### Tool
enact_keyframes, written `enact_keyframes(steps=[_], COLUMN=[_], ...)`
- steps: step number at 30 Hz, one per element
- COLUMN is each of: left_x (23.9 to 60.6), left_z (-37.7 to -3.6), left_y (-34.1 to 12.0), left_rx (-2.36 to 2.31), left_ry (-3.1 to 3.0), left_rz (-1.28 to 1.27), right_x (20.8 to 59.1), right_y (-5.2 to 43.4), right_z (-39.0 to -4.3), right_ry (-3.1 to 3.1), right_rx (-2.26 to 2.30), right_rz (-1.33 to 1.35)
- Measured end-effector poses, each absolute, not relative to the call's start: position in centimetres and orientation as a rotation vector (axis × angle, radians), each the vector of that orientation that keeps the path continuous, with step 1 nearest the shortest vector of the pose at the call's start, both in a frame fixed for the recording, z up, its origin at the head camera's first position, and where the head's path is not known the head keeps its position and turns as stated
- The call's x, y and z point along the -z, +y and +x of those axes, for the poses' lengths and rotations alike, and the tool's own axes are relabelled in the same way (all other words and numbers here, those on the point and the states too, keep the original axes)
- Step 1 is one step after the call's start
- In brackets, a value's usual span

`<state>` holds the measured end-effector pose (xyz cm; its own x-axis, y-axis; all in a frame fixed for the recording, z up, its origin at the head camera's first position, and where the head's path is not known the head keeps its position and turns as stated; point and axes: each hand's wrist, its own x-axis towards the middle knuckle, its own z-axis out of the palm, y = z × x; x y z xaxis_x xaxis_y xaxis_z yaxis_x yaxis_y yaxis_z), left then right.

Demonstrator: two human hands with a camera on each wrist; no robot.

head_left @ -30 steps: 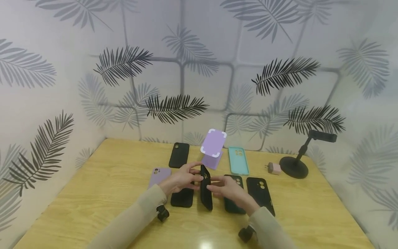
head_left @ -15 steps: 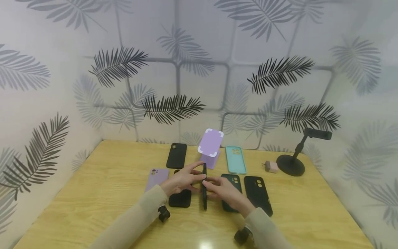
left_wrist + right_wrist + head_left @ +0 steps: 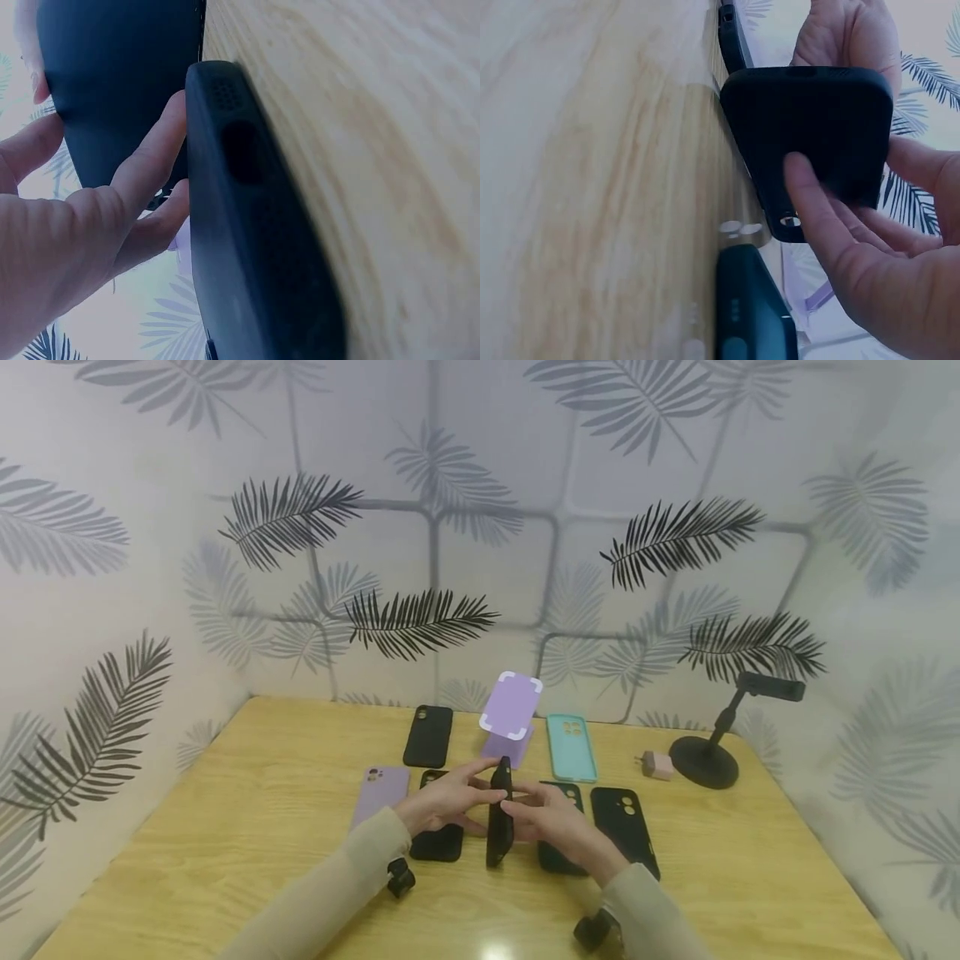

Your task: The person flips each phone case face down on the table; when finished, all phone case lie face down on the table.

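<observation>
Above the middle of the table, both hands hold a black phone case (image 3: pixel 499 827) on its edge, its flat sides facing left and right. My left hand (image 3: pixel 442 799) grips it near the upper end with thumb and fingers, beside its flat dark side in the left wrist view. From the other side my right hand (image 3: pixel 561 825) pinches it; in the right wrist view a finger lies on the dark back (image 3: pixel 817 120), which has a small camera hole. Below my left hand lies another black case (image 3: pixel 240 217), a port opening in its end. A dark green case (image 3: pixel 558 862) lies under my right hand.
A lilac case (image 3: pixel 380 793) and a black case (image 3: pixel 428 737) lie to the left. Behind the hands are a lilac stand (image 3: pixel 512 706) and a turquoise case (image 3: pixel 572 748). To the right are a black case (image 3: pixel 626 831), a pink charger plug (image 3: pixel 658 766) and a black stand (image 3: pixel 705 762).
The held case has turned from showing its camera-hole side to edge-on, and now leans slightly at an angle. Both hands stay on it, near the same place.
</observation>
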<state>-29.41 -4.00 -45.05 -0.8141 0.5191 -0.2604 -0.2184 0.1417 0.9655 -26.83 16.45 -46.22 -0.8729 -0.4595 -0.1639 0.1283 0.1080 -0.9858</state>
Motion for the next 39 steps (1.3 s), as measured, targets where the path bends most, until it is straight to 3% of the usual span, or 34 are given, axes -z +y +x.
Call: enact_keyframes(steps=[22,39], left_x=[45.2,44.6], left_z=[-29.4,-29.5], left_y=[-4.6,-5.4], left_rx=[-1.693,-1.647], left_ry=[1.899,1.969], left_rz=[0.291,0.282], right_x=[45.8,46.5], right_y=[18.0,18.6], right_z=[-26.2,-26.8], right_ry=[2.365,2.561], right_rx=[1.708,1.381], right_rz=[-0.09,-0.194])
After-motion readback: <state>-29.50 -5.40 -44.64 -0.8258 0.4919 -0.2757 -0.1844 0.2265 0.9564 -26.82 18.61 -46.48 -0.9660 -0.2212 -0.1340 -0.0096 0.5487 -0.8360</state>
